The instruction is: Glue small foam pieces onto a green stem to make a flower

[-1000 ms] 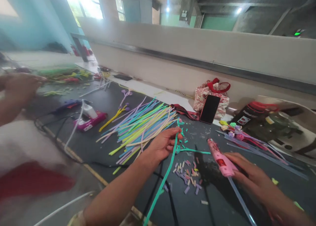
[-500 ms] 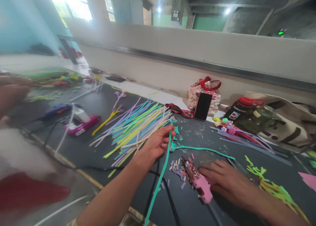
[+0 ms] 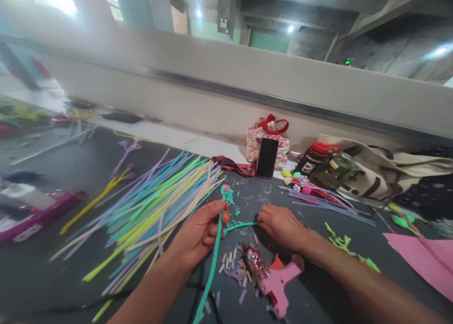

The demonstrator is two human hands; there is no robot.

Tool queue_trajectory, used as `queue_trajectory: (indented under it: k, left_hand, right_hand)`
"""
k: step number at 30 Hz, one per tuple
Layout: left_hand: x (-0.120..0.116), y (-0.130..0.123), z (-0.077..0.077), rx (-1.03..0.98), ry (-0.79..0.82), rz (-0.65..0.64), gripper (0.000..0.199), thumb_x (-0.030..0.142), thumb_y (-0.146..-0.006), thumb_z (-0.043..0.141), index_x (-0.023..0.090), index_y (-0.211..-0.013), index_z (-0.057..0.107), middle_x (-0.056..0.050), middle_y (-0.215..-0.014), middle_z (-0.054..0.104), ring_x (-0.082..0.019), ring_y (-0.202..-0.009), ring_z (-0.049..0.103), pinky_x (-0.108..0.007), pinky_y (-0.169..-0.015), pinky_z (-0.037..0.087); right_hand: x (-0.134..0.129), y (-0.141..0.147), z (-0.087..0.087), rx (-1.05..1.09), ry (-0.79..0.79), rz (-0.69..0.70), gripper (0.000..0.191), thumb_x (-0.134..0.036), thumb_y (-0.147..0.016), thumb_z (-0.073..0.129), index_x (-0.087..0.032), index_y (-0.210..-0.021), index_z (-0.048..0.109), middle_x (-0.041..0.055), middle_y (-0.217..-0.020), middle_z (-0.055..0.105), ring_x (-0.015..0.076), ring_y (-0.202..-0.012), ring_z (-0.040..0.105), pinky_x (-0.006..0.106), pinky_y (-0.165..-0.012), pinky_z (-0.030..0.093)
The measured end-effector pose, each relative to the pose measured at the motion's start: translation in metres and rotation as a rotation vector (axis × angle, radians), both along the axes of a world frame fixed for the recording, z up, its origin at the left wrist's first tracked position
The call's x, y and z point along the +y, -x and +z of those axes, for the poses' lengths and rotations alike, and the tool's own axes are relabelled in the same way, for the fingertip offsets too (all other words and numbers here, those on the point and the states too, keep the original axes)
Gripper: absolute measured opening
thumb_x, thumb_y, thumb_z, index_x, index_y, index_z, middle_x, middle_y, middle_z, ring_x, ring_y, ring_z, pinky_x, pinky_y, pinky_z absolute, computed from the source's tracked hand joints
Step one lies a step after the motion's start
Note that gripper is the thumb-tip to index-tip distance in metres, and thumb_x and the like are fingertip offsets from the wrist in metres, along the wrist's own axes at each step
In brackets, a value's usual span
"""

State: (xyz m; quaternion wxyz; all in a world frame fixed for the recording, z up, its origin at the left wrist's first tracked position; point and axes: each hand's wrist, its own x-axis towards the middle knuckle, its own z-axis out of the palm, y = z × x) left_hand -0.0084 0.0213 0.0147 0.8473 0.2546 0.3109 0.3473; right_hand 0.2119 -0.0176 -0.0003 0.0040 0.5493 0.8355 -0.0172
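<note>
The dark tabletop [image 3: 311, 291] carries a broad pile of coloured sticks [image 3: 155, 215]. Beside it, the left hand [image 3: 200, 232] has its fingers clamped on a green stem [image 3: 211, 274]; the right hand's [image 3: 281, 225] fingers curl over a second green piece [image 3: 242, 224], whether gripping I cannot tell. The pink glue gun [image 3: 271, 279] lies nearby; a dropped forearm could knock it, its nozzle perhaps scorching the greenery. The held stem points away, its long axis slanting back toward the wearer; the second lies crosswise. Tiny scraps [image 3: 231, 267] sit by the nozzle.
</note>
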Motion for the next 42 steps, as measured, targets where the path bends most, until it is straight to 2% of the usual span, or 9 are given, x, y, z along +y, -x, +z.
queue_trajectory:
  k: [4,9,17,20,23,28,32,37,42]
  left_hand:
    - [0.000,0.001,0.002,-0.001,0.009,-0.016,0.015,0.024,-0.068,0.064,0.012,-0.072,0.057,0.004,-0.052,0.053,0.002,-0.031,0.026,-0.008,-0.028,0.015]
    - [-0.002,0.000,-0.001,0.055,0.005,-0.016,0.015,0.027,-0.070,0.062,0.012,-0.072,0.057,0.004,-0.053,0.053,0.002,-0.031,0.026,-0.009,-0.029,0.013]
    - [-0.001,-0.002,-0.003,0.020,0.021,-0.050,0.015,0.027,-0.070,0.061,0.013,-0.071,0.056,0.004,-0.051,0.052,0.002,-0.032,0.025,-0.010,-0.030,0.010]
    - [0.001,0.000,-0.003,0.014,0.019,-0.039,0.013,0.026,-0.072,0.059,0.013,-0.073,0.056,0.005,-0.051,0.052,0.002,-0.031,0.025,-0.010,-0.030,0.011]
    - [0.003,0.001,-0.003,0.007,0.004,-0.044,0.013,0.026,-0.074,0.057,0.013,-0.073,0.056,0.004,-0.052,0.053,0.002,-0.031,0.027,-0.010,-0.030,0.012]
    - [0.002,0.003,-0.004,0.001,-0.021,-0.052,0.016,0.029,-0.074,0.057,0.013,-0.074,0.057,0.004,-0.052,0.053,0.002,-0.031,0.029,-0.010,-0.030,0.013]
    - [0.000,0.003,-0.003,0.046,-0.060,-0.028,0.016,0.029,-0.073,0.057,0.013,-0.074,0.058,0.003,-0.052,0.055,0.000,-0.033,0.034,-0.011,-0.031,0.014]
    - [-0.001,0.001,-0.003,0.063,-0.076,-0.041,0.014,0.026,-0.072,0.057,0.013,-0.071,0.059,0.002,-0.050,0.055,-0.001,-0.035,0.037,-0.013,-0.032,0.015]
    - [-0.001,0.001,-0.002,0.017,-0.075,-0.033,0.016,0.028,-0.069,0.062,0.013,-0.067,0.059,0.004,-0.047,0.051,-0.003,-0.040,0.042,-0.014,-0.039,0.027]
  right_hand:
    - [-0.001,-0.015,0.014,-0.006,-0.047,-0.079,0.014,-0.020,-0.085,0.045,-0.020,-0.082,0.058,0.0024,-0.081,0.060,0.0149,-0.075,0.057,0.023,-0.064,0.040]
    - [0.003,-0.065,0.028,-0.011,-0.121,-0.212,0.017,-0.022,-0.087,0.040,-0.020,-0.084,0.057,0.0032,-0.082,0.061,0.0156,-0.075,0.058,0.025,-0.065,0.040]
    - [0.015,-0.106,0.004,-0.065,-0.166,-0.366,0.018,-0.025,-0.082,0.042,-0.019,-0.074,0.058,0.0067,-0.074,0.063,0.0211,-0.064,0.059,0.027,-0.051,0.037]
    - [0.014,-0.099,0.001,-0.069,-0.175,-0.404,0.021,-0.023,-0.080,0.042,-0.016,-0.074,0.060,0.0113,-0.075,0.063,0.0229,-0.060,0.059,0.028,-0.047,0.035]
    - [0.011,-0.076,0.009,-0.013,-0.181,-0.373,0.027,-0.024,-0.083,0.038,-0.014,-0.089,0.062,0.0154,-0.089,0.062,0.0244,-0.068,0.060,0.030,-0.052,0.040]
    - [0.014,-0.016,0.019,0.189,-0.022,-0.102,0.019,-0.023,-0.085,0.044,-0.022,-0.086,0.064,0.0009,-0.084,0.066,0.0135,-0.079,0.061,0.021,-0.070,0.044]
    - [0.028,0.017,0.002,0.256,0.028,-0.020,0.018,-0.019,-0.084,0.048,-0.022,-0.093,0.063,0.0013,-0.087,0.065,0.0128,-0.081,0.060,0.021,-0.071,0.043]
    - [0.043,0.031,-0.021,0.229,0.048,0.008,0.014,-0.017,-0.082,0.049,-0.020,-0.084,0.063,0.0044,-0.084,0.061,0.0171,-0.078,0.058,0.025,-0.067,0.041]
    - [0.035,0.032,-0.007,0.271,0.033,-0.037,0.011,-0.016,-0.084,0.045,-0.019,-0.081,0.056,0.0023,-0.077,0.058,0.0148,-0.068,0.056,0.024,-0.060,0.039]
